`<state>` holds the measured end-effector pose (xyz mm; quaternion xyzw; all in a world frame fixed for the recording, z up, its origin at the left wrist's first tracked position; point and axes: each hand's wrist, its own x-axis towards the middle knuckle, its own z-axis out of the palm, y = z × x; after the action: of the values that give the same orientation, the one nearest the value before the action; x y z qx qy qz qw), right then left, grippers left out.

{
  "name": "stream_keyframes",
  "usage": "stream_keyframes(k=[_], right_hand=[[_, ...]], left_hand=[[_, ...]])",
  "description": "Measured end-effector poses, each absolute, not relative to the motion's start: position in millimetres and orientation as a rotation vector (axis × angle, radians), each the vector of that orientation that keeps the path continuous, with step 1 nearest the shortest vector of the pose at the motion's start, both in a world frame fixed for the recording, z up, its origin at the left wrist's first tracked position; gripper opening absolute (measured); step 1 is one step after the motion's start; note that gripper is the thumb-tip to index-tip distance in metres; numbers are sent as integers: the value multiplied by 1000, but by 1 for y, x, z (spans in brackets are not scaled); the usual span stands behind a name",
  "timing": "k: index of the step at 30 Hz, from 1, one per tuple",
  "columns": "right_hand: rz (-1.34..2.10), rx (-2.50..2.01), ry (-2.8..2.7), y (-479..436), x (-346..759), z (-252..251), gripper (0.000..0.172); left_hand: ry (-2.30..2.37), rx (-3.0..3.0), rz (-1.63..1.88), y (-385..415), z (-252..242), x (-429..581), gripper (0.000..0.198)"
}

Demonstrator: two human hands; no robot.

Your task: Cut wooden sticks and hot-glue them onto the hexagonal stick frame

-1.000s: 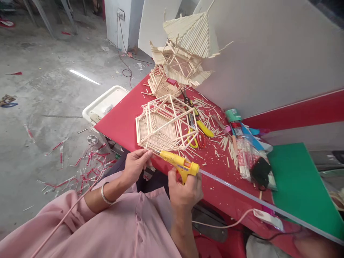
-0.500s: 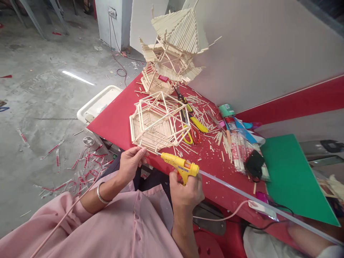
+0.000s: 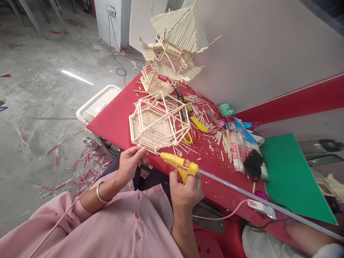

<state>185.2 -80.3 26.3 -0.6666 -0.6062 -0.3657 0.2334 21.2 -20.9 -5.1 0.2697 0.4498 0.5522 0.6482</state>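
Observation:
My right hand (image 3: 186, 190) grips a yellow glue gun (image 3: 178, 163) with a long clear glue stick (image 3: 242, 191) running out of its back. Its nozzle points left, close to the fingertips of my left hand (image 3: 131, 161). That hand is closed in a pinch at the table's front edge, beside the near rim of an open frame of thin wooden sticks (image 3: 150, 130). Whatever lies between its fingertips is too small to make out. The frame has a floor of laid sticks and stands on the red table (image 3: 110, 122).
Behind the frame rises a tiered stick pagoda (image 3: 180, 32). Scissors (image 3: 197, 123) and yellow-handled pliers (image 3: 188, 105) lie among loose sticks. Packets of sticks (image 3: 239, 150) and a green board (image 3: 295, 179) are at right. Another person's arm (image 3: 303, 233) shows at lower right.
Both hands and the glue gun keep nearly the same place. The whole view has shifted very slightly. The other person's arm at lower right has moved a little.

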Motion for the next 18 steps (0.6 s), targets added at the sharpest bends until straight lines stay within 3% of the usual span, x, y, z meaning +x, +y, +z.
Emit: stream_keyframes(k=[12,18], right_hand=[[-879,-1848,-1616,-82,190,19,29],[-639,-1888,-1554,-85,197,17,26]], left_hand=[[1011,616,1275,-21,-7,22,31],[1029,636,1264,-21,-7,22,32]])
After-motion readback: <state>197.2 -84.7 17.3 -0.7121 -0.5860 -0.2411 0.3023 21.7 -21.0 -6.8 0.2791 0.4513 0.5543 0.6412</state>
